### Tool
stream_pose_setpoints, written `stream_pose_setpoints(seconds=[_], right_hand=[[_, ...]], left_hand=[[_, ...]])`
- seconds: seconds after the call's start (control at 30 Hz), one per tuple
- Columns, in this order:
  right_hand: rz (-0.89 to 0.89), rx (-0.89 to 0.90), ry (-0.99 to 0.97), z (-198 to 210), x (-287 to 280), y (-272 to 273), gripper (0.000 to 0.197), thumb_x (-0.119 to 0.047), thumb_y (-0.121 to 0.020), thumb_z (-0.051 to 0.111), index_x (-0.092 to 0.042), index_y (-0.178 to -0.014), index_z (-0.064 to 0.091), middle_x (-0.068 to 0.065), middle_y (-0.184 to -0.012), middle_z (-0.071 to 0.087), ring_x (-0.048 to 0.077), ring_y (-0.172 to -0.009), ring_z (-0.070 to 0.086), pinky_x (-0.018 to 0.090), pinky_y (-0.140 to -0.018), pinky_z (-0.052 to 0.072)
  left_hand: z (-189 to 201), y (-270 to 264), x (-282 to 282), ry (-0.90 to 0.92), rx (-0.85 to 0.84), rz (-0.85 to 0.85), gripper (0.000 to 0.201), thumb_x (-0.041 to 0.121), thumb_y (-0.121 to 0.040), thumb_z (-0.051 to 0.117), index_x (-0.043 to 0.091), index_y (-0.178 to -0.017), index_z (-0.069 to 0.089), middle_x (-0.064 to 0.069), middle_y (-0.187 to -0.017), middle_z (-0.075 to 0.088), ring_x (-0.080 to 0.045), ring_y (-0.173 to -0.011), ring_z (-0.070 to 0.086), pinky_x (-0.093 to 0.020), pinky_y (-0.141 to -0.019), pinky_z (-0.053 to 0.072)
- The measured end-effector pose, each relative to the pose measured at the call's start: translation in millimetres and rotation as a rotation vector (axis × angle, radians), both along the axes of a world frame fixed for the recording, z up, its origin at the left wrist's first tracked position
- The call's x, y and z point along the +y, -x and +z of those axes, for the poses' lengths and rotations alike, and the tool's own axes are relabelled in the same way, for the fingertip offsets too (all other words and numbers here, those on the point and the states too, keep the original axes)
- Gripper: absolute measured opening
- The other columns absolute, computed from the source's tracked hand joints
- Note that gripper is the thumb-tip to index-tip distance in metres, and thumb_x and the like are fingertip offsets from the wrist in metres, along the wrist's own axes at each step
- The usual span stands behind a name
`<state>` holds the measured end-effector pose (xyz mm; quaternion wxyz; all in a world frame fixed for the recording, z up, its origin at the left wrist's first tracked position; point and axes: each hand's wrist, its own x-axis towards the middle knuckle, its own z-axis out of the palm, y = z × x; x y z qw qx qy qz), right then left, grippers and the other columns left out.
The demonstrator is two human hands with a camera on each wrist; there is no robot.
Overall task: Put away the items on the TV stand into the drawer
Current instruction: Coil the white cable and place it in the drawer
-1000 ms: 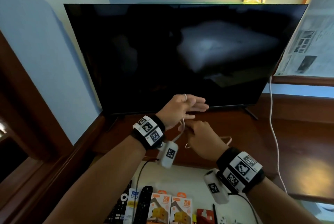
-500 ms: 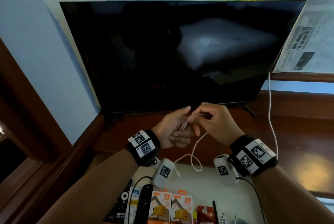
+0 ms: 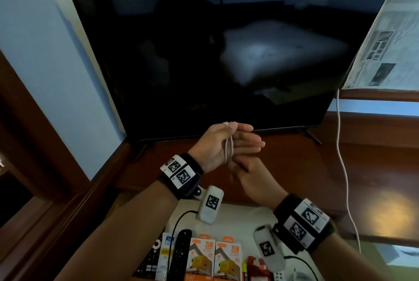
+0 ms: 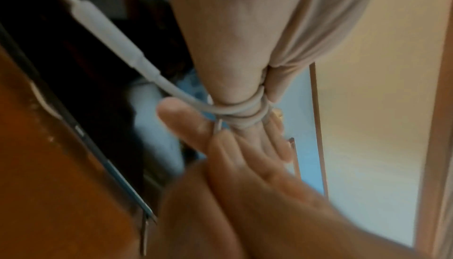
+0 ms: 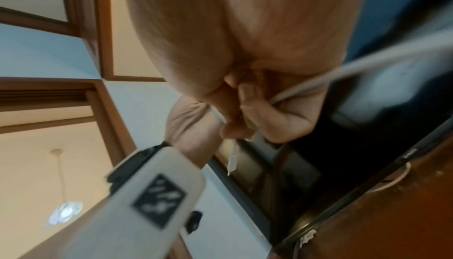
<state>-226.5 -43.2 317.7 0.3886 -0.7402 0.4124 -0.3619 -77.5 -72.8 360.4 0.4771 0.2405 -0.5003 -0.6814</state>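
Note:
A thin white cable [image 3: 227, 149] is wound in several loops round the straight fingers of my left hand [image 3: 247, 138], which I hold up in front of the TV; the thumb presses the loops at the top. In the left wrist view the cable [image 4: 235, 108] circles the fingers and one plug sticks out to the upper left. My right hand [image 3: 249, 174] is just below the left one and pinches the cable [image 5: 318, 81] near its other plug. The open drawer [image 3: 238, 215] with a white liner lies under my wrists.
The drawer holds two black remotes [image 3: 179, 251], two orange charger boxes [image 3: 213, 255] and a red item [image 3: 256, 267]. A big black TV [image 3: 226, 65] stands on the brown stand top [image 3: 294, 167]. A white cord [image 3: 342, 167] hangs at the right, below newspaper [image 3: 390, 49].
The slack loop that hung between my hands is gone. My left fingers have straightened, and my right hand has dropped under the left with the cable's end.

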Motion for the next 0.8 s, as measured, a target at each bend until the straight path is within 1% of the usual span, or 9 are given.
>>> stream_pose_setpoints(seconds=[0.03, 0.1, 0.17, 0.23, 0.3, 0.37, 0.57, 0.7, 0.8], right_hand=[[0.022, 0.067, 0.016, 0.0, 2.9, -0.7, 0.026, -0.016, -0.105, 0.050, -0.009, -0.087, 0.067, -0.009, -0.057, 0.058, 0.004, -0.046, 0.046, 0.020, -0.050, 0.035], [0.004, 0.135, 0.079, 2.7, 5.3, 2.5, 0.022, -0.021, -0.104, 0.055, -0.017, -0.091, 0.072, -0.009, -0.055, 0.056, 0.007, -0.045, 0.042, 0.023, -0.046, 0.033], [-0.069, 0.131, 0.237, 10.5, 3.5, 10.6, 0.023, -0.023, -0.100, 0.062, -0.022, -0.079, 0.071, -0.008, -0.055, 0.058, 0.012, -0.044, 0.044, 0.030, -0.044, 0.035], [-0.111, 0.054, 0.325, 22.4, -0.6, 20.0, 0.024, -0.025, -0.097, 0.066, -0.026, -0.074, 0.070, -0.006, -0.059, 0.061, 0.010, -0.048, 0.050, 0.036, -0.049, 0.041], [-0.096, -0.033, 0.354, 31.9, -3.7, 24.2, 0.020, -0.022, -0.096, 0.068, -0.025, -0.077, 0.074, -0.005, -0.063, 0.067, 0.012, -0.057, 0.061, 0.038, -0.055, 0.049], [-0.082, -0.115, 0.377, 33.2, -5.7, 23.8, 0.015, -0.014, -0.094, 0.070, -0.017, -0.081, 0.077, -0.001, -0.067, 0.072, 0.019, -0.065, 0.069, 0.037, -0.064, 0.054], [-0.094, -0.387, 0.219, 22.2, -16.3, 24.9, 0.007, 0.000, -0.088, 0.072, -0.004, -0.092, 0.077, 0.002, -0.084, 0.077, 0.009, -0.076, 0.071, 0.020, -0.070, 0.054], [-0.070, -0.426, 0.068, 0.9, -13.7, 13.3, 0.024, 0.004, -0.100, 0.052, -0.009, -0.100, 0.072, -0.010, -0.074, 0.072, 0.000, -0.061, 0.059, 0.017, -0.057, 0.045], [-0.083, -0.175, 0.049, -24.0, -7.2, 8.4, 0.030, -0.003, -0.103, 0.051, -0.017, -0.082, 0.068, -0.006, -0.066, 0.068, 0.008, -0.054, 0.057, 0.030, -0.053, 0.043]], left_hand=[[-0.9, -2.5, -4.8, 0.060, -0.099, 0.038, 0.041, 0.018, -0.113, 0.028, -0.013, -0.123, 0.054, -0.036, -0.110, 0.067, -0.043, -0.107, 0.071, -0.053, -0.101, 0.054], [-3.9, -6.9, -12.0, 0.205, -0.438, 0.122, 0.040, 0.019, -0.113, 0.032, -0.013, -0.119, 0.057, -0.033, -0.110, 0.069, -0.037, -0.103, 0.073, -0.048, -0.096, 0.057], [-6.6, -10.6, -11.4, 0.336, -0.766, 0.118, 0.039, 0.026, -0.113, 0.036, -0.004, -0.109, 0.061, -0.023, -0.093, 0.073, -0.024, -0.072, 0.073, -0.039, -0.067, 0.059], [-10.3, -14.1, -6.8, 0.371, -0.864, 0.025, 0.044, 0.034, -0.112, 0.035, 0.006, -0.090, 0.060, -0.012, -0.065, 0.066, -0.019, -0.044, 0.051, -0.035, -0.047, 0.042], [-10.9, -15.7, -0.3, 0.307, -0.748, -0.072, 0.057, 0.041, -0.112, 0.028, 0.008, -0.080, 0.061, 0.000, -0.048, 0.046, -0.015, -0.040, 0.032, -0.033, -0.047, 0.028], [-8.9, -15.0, 5.1, 0.139, -0.577, -0.186, 0.071, 0.050, -0.110, 0.019, 0.001, -0.083, 0.062, 0.003, -0.046, 0.032, -0.013, -0.040, 0.024, -0.030, -0.046, 0.022], [-8.5, -11.6, 18.4, -0.117, -0.207, -0.468, 0.056, 0.045, -0.108, 0.028, 0.004, -0.082, 0.057, 0.002, -0.048, 0.021, -0.010, -0.040, 0.016, -0.025, -0.042, 0.014], [-8.1, -1.6, 20.8, -0.115, 0.119, -0.417, 0.043, 0.030, -0.112, 0.028, 0.004, -0.092, 0.056, 0.000, -0.053, 0.033, -0.009, -0.042, 0.023, -0.021, -0.042, 0.026], [-4.5, 6.2, 14.7, -0.093, 0.191, -0.211, 0.039, 0.027, -0.113, 0.029, 0.001, -0.103, 0.056, -0.011, -0.071, 0.061, -0.016, -0.054, 0.055, -0.027, -0.054, 0.048]])
